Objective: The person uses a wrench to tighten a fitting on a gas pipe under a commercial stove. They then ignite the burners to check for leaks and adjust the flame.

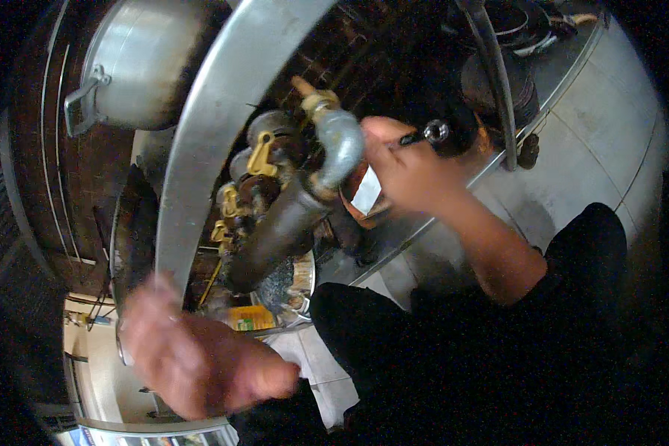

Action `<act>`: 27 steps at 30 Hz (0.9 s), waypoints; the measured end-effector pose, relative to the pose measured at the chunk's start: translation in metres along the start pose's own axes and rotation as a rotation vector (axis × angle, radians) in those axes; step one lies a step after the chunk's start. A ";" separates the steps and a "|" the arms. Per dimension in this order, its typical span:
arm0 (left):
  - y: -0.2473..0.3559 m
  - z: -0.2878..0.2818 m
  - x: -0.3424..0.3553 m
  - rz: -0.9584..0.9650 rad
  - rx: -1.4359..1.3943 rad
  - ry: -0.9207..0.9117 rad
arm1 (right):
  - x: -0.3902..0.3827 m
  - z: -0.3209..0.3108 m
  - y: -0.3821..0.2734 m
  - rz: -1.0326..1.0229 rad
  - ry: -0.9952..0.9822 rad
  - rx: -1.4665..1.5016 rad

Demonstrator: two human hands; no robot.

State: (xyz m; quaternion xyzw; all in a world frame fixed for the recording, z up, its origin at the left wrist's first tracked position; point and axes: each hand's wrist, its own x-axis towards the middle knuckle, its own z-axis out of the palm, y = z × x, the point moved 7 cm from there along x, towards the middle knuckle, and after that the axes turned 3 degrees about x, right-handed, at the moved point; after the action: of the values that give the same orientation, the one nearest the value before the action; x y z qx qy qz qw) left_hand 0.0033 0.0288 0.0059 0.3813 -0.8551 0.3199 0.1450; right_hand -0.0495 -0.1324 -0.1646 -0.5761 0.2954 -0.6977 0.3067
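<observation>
1. Silver, flat-faced metal frame bar (208, 104): smooth; the blurred left hand (193, 357) is at its lower end, perhaps for steadying, though I cannot tell whether it grips.
2. Dark grey, matte cylindrical pipe (279, 230): slants beneath the bar, probably so it can feed the row of valves.
3. Grey, rounded metal elbow fitting (342, 141): at the pipe's upper end; the right hand (409, 167) is beside it, fingers curled, contact unclear.
4. Yellow, lever-shaped valve handle (262, 154): left of the elbow.
</observation>
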 end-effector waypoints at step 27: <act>-0.127 0.246 -0.130 -1.111 -1.571 0.289 | -0.024 0.064 0.021 -0.247 -0.831 -0.757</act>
State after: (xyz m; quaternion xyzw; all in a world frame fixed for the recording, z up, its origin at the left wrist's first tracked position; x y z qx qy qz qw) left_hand 0.1841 -0.1243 -0.1880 0.4823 -0.4971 -0.4121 0.5920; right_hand 0.0193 -0.1309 -0.1853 -0.9017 0.3099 -0.2891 0.0858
